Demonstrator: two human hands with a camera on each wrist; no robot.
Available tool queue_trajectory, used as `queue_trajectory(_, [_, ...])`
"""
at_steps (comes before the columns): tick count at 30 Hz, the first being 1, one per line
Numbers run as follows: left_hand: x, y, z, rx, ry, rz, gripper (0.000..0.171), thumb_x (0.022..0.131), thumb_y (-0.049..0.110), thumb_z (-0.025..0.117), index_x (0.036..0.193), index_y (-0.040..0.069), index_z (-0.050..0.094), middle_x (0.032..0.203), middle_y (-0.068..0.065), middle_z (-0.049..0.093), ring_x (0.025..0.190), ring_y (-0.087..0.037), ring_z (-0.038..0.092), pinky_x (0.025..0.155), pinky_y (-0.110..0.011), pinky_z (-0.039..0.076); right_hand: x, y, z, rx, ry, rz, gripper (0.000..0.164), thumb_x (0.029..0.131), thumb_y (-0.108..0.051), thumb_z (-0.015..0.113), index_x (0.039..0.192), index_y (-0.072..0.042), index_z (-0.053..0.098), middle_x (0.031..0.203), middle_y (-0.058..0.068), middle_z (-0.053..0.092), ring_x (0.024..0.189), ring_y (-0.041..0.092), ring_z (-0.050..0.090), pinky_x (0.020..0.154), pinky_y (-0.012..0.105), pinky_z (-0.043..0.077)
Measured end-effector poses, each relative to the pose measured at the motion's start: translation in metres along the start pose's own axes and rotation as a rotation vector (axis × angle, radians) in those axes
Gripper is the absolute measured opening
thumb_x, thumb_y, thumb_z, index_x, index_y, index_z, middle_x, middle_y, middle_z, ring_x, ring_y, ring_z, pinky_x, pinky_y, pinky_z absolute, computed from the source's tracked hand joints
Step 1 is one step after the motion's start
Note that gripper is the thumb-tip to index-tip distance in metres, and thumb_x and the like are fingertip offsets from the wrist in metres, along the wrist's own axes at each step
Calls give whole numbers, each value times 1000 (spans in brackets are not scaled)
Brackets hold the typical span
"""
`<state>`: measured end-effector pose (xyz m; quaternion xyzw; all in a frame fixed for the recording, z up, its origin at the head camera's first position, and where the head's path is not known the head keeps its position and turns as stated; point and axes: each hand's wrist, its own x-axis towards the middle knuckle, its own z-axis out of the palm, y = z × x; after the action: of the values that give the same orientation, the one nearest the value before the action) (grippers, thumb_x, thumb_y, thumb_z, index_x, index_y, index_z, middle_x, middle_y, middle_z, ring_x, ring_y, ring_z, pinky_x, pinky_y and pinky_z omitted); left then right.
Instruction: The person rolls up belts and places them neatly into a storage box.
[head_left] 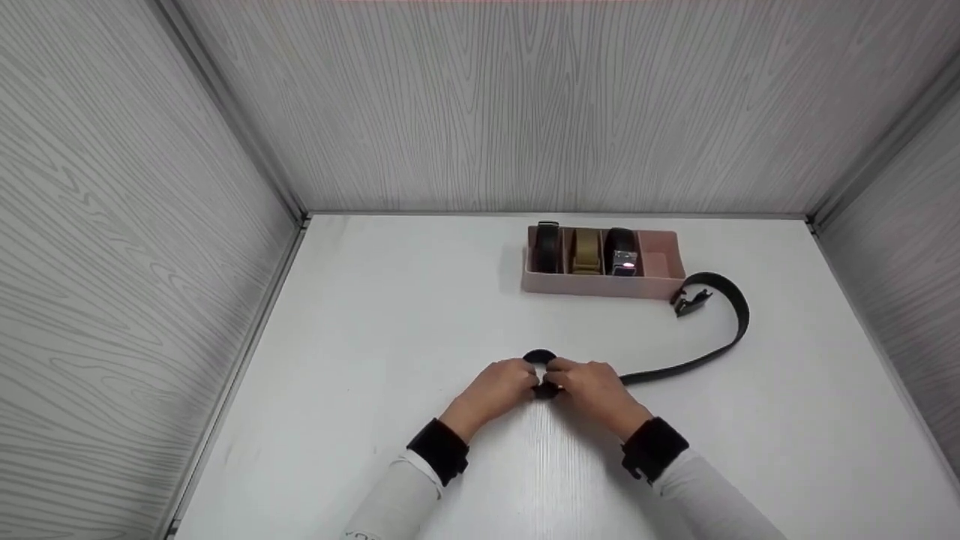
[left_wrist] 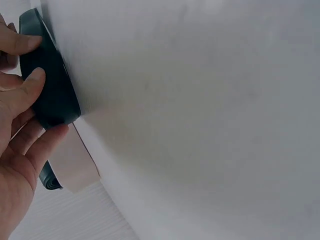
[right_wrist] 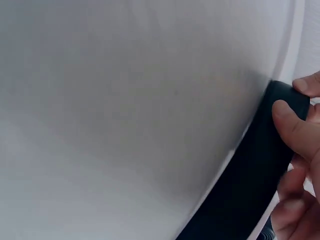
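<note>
A black belt [head_left: 679, 370] stands on its edge on the white table, its near end bent into a small loop between both hands. From the left, my left hand [head_left: 501, 388] holds that loop, thumb on the outer face and fingers behind, as the left wrist view shows on the dark strap [left_wrist: 55, 95]. My right hand [head_left: 596, 390] pinches the strap [right_wrist: 250, 175] from the right, thumb pressed on its face. Beyond the right hand the belt runs out in a wide curve to its buckle [head_left: 691, 302], beside the pink box.
A pink divided box [head_left: 600, 285] stands at the back of the table. Its compartments hold a dark rolled belt [head_left: 548, 251], a tan rolled belt [head_left: 587, 250] and another dark one with a shiny buckle [head_left: 621, 244]; the rightmost compartment [head_left: 660, 259] is bare. Wood-patterned panels [head_left: 495, 112] enclose the table.
</note>
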<state>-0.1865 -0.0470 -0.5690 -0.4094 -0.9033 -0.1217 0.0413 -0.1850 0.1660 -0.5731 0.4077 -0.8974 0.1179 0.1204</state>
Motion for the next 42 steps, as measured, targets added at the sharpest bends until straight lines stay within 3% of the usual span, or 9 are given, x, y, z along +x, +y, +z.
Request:
queue_trajectory(5, [0, -9, -4, -66, -67, 49, 9, 82, 14, 78, 89, 9, 76, 97, -2, 69, 90, -16, 65, 80, -26, 50, -7, 9, -9, -21, -33, -9, 42, 72, -8, 84, 111, -18, 73, 122, 0, 63, 56, 21, 59, 48, 34, 48])
queue_trajectory(11, [0, -14, -7, -75, -89, 34, 4, 88, 11, 72, 88, 10, 76, 97, -1, 68, 92, -14, 64, 81, -24, 49, -3, 12, -6, 8, -15, -36, 31, 75, -10, 82, 104, -17, 75, 119, 1, 63, 70, 20, 65, 57, 34, 52])
queue_trajectory(17, [-1, -3, -3, -3, -49, -24, 5, 89, 13, 70, 89, 8, 73, 93, -2, 65, 88, -16, 64, 77, -27, 52, 2, 4, -2, 39, -17, 34, 17, 76, -13, 81, 91, -18, 74, 111, 1, 61, 60, 18, 58, 51, 33, 47])
queue_trajectory(21, [1, 1, 0, 65, 11, -17, 6, 88, 17, 72, 86, 11, 72, 87, 0, 66, 81, -17, 63, 73, -30, 51, 4, 0, 0, 55, -12, 61, 8, 81, -18, 77, 88, -18, 73, 109, 1, 59, 58, 16, 55, 49, 32, 46])
queue_trajectory(25, [2, -5, 1, 63, 54, 52, 4, 84, 20, 76, 88, 18, 77, 85, 4, 68, 77, -15, 63, 69, -30, 49, 2, 2, -4, 61, -25, -14, 17, 78, -20, 80, 95, -17, 75, 110, 1, 62, 73, 18, 60, 57, 32, 50])
queue_trajectory(29, [4, -12, -1, 28, 38, 129, 11, 81, 20, 79, 92, 19, 79, 92, 4, 70, 84, -13, 65, 77, -29, 50, 0, 7, -11, 53, -45, -119, 29, 74, -20, 84, 101, -15, 76, 112, 3, 65, 89, 22, 59, 68, 36, 51])
queue_trajectory(33, [5, -14, -4, 15, -3, 127, 9, 83, 20, 77, 92, 17, 78, 93, 3, 69, 88, -13, 64, 83, -31, 49, -3, 11, -11, 112, -69, -116, 29, 76, -14, 83, 103, -11, 74, 110, 4, 66, 98, 24, 61, 77, 38, 51])
queue_trajectory(37, [3, -8, -5, 76, -3, 94, 5, 87, 18, 74, 90, 15, 76, 91, 1, 67, 86, -15, 64, 82, -32, 49, -3, 8, -6, 173, -59, -67, 20, 79, -9, 79, 99, -10, 74, 106, 5, 65, 95, 23, 61, 78, 35, 52])
queue_trajectory(42, [-1, 0, -1, 216, 59, 93, 7, 86, 19, 73, 92, 17, 75, 91, 3, 66, 87, -14, 62, 73, -31, 49, -2, 1, -1, 170, -13, -43, 11, 83, -11, 76, 94, -12, 74, 97, 3, 63, 84, 21, 55, 70, 33, 50])
